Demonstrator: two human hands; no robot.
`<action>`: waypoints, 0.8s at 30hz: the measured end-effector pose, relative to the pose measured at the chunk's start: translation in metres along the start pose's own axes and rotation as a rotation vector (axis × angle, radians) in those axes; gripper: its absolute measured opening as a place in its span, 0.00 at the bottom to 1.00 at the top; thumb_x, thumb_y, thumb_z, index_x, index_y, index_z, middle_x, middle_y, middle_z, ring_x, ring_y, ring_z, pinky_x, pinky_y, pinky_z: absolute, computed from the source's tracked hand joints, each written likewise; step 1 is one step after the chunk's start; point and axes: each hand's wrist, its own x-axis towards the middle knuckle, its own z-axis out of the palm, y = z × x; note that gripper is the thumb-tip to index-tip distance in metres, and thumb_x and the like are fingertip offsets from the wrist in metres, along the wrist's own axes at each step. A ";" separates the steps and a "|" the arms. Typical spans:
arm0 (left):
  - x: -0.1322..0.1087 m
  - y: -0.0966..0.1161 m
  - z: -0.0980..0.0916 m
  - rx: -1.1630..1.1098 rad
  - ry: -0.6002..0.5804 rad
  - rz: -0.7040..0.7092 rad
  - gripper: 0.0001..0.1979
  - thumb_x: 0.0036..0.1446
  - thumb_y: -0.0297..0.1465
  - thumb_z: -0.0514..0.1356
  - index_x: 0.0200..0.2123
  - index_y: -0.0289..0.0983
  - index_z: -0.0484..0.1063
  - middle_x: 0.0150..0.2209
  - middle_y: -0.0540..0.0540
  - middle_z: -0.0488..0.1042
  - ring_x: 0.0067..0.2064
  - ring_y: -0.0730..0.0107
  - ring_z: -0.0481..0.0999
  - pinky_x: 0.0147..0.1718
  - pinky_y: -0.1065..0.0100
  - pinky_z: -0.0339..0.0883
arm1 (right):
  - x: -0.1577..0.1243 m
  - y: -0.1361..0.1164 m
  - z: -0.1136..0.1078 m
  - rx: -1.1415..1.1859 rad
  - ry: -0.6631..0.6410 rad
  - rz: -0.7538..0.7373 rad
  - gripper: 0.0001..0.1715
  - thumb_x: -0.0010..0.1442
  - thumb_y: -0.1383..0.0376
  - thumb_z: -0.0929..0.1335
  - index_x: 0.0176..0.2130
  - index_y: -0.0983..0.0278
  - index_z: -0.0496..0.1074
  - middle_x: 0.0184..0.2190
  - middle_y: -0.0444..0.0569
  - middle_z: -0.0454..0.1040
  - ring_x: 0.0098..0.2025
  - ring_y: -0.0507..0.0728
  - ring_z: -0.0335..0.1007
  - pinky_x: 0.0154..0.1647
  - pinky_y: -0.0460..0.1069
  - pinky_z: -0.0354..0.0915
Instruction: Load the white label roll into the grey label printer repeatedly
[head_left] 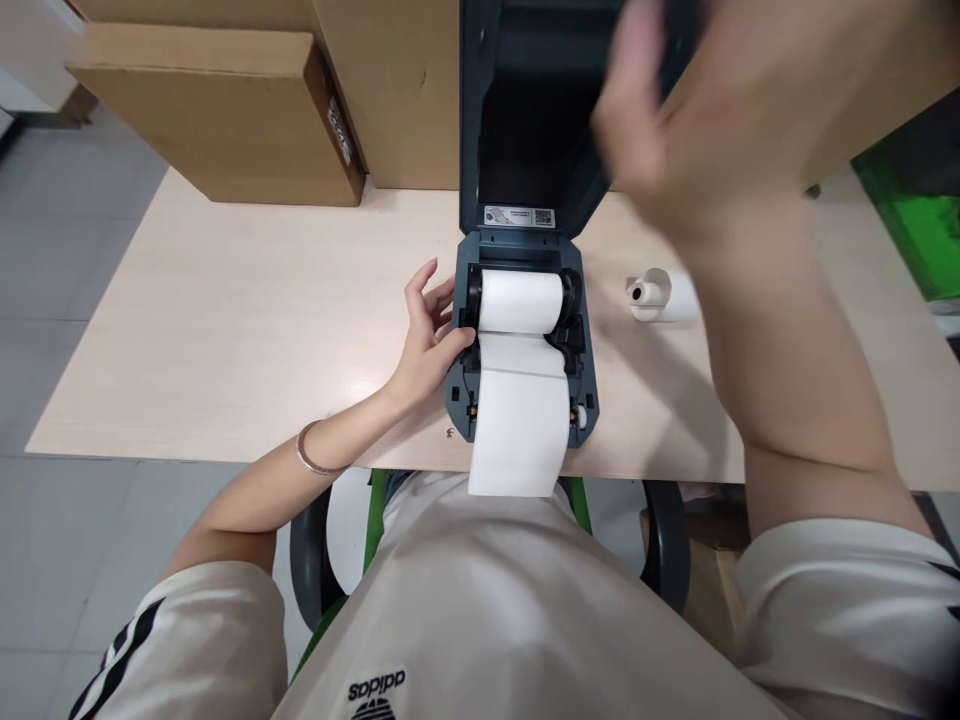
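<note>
A dark label printer [590, 330] stands at the table's front edge with its lid [471, 120] raised. Inside sits a roll of white labels [521, 300], and its strip [521, 430] runs forward over the front and past the table edge. My left hand [431, 335] grips the printer's left side, thumb on the rim and fingers along the outer wall. Raised high at the right, my right hand [675, 130] is smeared by motion and overlaps the lid's right edge. Whether it touches the lid is hidden, as are most of its fingers.
To the printer's right lies another white paper roll [679, 297], partly behind my right forearm. A flat cardboard box [202, 120] leans at the back left against larger cardboard [405, 90]. Something green [926, 235] is at the far right. Chair armrests [667, 545] flank me.
</note>
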 end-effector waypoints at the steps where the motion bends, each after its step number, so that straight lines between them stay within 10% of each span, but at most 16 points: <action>1: -0.001 0.003 0.001 -0.010 -0.002 0.002 0.53 0.61 0.51 0.69 0.78 0.59 0.39 0.78 0.44 0.61 0.76 0.45 0.64 0.75 0.43 0.56 | -0.007 -0.027 -0.001 -0.095 -0.315 -0.066 0.41 0.75 0.48 0.54 0.55 0.73 0.83 0.65 0.62 0.75 0.72 0.78 0.68 0.70 0.72 0.61; 4: -0.002 0.009 0.003 -0.016 -0.017 0.017 0.49 0.63 0.51 0.67 0.77 0.57 0.42 0.79 0.43 0.61 0.74 0.45 0.67 0.75 0.43 0.57 | -0.030 -0.080 0.006 -0.125 -0.869 -0.113 0.32 0.69 0.49 0.68 0.58 0.72 0.78 0.56 0.63 0.80 0.61 0.70 0.77 0.66 0.65 0.68; 8: -0.002 0.006 0.001 0.026 -0.034 0.075 0.42 0.66 0.50 0.66 0.74 0.56 0.46 0.76 0.43 0.64 0.70 0.47 0.71 0.69 0.45 0.65 | -0.054 -0.083 0.027 -0.152 -1.077 -0.016 0.38 0.58 0.48 0.75 0.56 0.73 0.76 0.52 0.63 0.81 0.50 0.67 0.79 0.56 0.59 0.70; 13: 0.000 -0.002 -0.002 0.099 -0.057 0.185 0.37 0.69 0.48 0.64 0.72 0.57 0.47 0.75 0.43 0.66 0.67 0.51 0.75 0.64 0.47 0.71 | -0.051 -0.076 0.023 -0.095 -1.070 -0.008 0.34 0.57 0.52 0.73 0.58 0.67 0.75 0.53 0.57 0.82 0.49 0.66 0.79 0.49 0.55 0.67; 20: -0.001 -0.005 -0.003 0.120 -0.059 0.202 0.36 0.71 0.49 0.62 0.73 0.57 0.47 0.76 0.44 0.64 0.70 0.51 0.72 0.65 0.47 0.71 | -0.022 -0.066 -0.063 -0.128 -0.679 0.148 0.46 0.56 0.46 0.77 0.68 0.57 0.71 0.64 0.57 0.76 0.64 0.77 0.74 0.65 0.68 0.70; 24: 0.001 -0.006 -0.004 0.107 -0.055 0.206 0.35 0.70 0.50 0.63 0.72 0.58 0.48 0.75 0.44 0.66 0.69 0.52 0.74 0.65 0.46 0.70 | -0.023 -0.025 -0.089 -0.203 -0.768 0.241 0.44 0.53 0.38 0.78 0.63 0.48 0.74 0.58 0.51 0.79 0.60 0.79 0.76 0.54 0.71 0.74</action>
